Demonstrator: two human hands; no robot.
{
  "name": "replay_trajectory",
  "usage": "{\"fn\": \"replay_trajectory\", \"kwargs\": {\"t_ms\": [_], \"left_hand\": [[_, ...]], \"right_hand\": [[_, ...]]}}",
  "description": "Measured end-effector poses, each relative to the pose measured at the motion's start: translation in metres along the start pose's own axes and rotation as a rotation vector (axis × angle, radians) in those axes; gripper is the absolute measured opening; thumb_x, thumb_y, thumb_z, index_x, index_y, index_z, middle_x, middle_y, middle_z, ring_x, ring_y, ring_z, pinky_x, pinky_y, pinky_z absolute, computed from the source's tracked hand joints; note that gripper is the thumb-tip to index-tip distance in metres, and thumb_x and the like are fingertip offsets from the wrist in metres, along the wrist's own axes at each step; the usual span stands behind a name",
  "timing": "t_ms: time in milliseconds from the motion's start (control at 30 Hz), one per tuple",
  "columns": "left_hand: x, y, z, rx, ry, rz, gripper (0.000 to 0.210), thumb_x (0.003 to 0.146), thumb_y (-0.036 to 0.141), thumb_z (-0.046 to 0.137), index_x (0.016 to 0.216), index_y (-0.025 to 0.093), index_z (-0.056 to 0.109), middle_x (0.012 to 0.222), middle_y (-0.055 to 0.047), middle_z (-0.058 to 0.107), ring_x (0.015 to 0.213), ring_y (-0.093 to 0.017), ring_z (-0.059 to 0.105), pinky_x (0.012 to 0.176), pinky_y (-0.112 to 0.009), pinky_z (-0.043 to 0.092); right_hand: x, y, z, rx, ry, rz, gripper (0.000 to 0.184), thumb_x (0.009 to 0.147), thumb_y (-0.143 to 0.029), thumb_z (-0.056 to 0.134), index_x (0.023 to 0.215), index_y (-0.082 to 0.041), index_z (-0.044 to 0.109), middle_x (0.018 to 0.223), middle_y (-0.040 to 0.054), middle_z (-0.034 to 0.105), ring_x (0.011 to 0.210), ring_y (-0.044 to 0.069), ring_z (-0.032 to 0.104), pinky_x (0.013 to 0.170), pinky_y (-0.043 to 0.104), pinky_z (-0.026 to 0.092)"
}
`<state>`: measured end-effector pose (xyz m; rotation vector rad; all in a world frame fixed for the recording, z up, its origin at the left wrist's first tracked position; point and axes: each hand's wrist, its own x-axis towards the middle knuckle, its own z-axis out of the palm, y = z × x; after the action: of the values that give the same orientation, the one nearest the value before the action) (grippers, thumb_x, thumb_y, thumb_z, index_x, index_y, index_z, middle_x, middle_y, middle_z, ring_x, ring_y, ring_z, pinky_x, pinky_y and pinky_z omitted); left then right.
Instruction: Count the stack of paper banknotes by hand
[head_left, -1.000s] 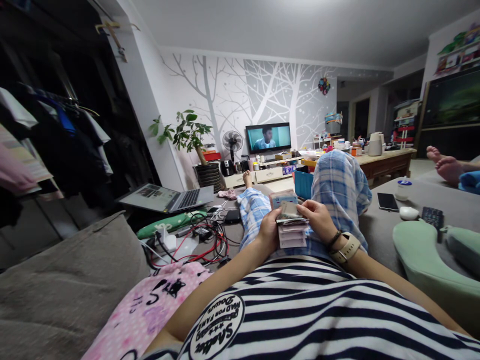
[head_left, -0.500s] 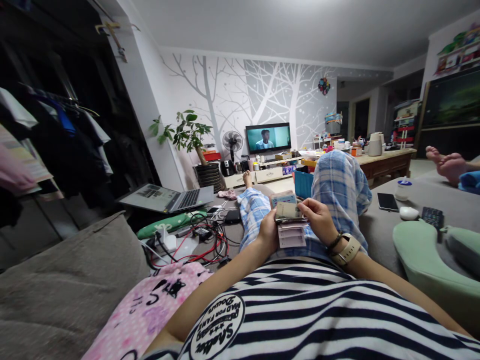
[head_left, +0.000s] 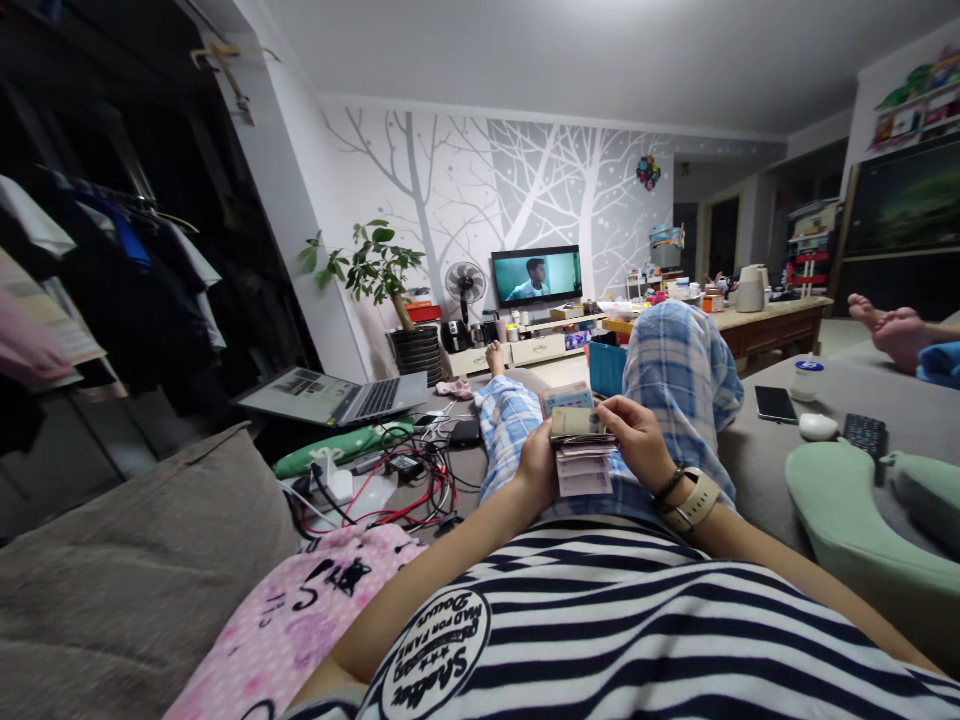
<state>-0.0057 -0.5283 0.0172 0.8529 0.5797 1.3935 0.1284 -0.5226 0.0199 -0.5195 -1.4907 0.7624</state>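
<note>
Over my lap, my left hand is closed round the lower left side of a stack of what look like banknotes. A yellowish-green banknote lies at the top, with a bluish one sticking up behind it. Paler, purplish pieces fan out below. My right hand, with a watch and a dark bracelet on the wrist, pinches the right edge of the yellowish-green note between thumb and fingers. Blue plaid trousers cover my legs, the right knee raised beside the hands.
Left of me lie a laptop, tangled cables and a pink blanket. To the right are a phone, a lidded cup, a remote and a green neck pillow. Another person's feet rest at far right.
The yellowish-green note has tilted slightly and shows more of its face. Both hands keep their hold in nearly the same place.
</note>
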Motion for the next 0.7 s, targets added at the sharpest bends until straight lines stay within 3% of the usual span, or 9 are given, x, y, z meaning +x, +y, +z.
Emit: {"fn": "replay_trajectory", "kwargs": {"t_ms": [333, 700], "left_hand": [[-0.0024, 0.0026, 0.0038, -0.006, 0.041, -0.002, 0.03, 0.071, 0.032, 0.059, 0.095, 0.016, 0.066, 0.071, -0.005, 0.069, 0.078, -0.025, 0.065, 0.073, -0.036, 0.05], [0.0037, -0.0009, -0.0042, 0.021, -0.026, 0.006, 0.032, 0.074, 0.039, 0.057, 0.095, 0.017, 0.066, 0.072, -0.006, 0.069, 0.08, -0.026, 0.065, 0.073, -0.037, 0.051]], "right_hand": [[0.0004, 0.0019, -0.0006, -0.003, -0.004, -0.026, 0.024, 0.078, -0.041, 0.056, 0.068, -0.018, 0.056, 0.054, -0.0039, 0.043, 0.049, 0.01, 0.037, 0.045, 0.024, 0.03], [-0.0014, 0.0016, -0.001, 0.045, -0.043, 0.002, 0.024, 0.078, -0.039, 0.057, 0.068, -0.018, 0.055, 0.053, -0.004, 0.04, 0.048, 0.009, 0.035, 0.043, 0.022, 0.028]]}}
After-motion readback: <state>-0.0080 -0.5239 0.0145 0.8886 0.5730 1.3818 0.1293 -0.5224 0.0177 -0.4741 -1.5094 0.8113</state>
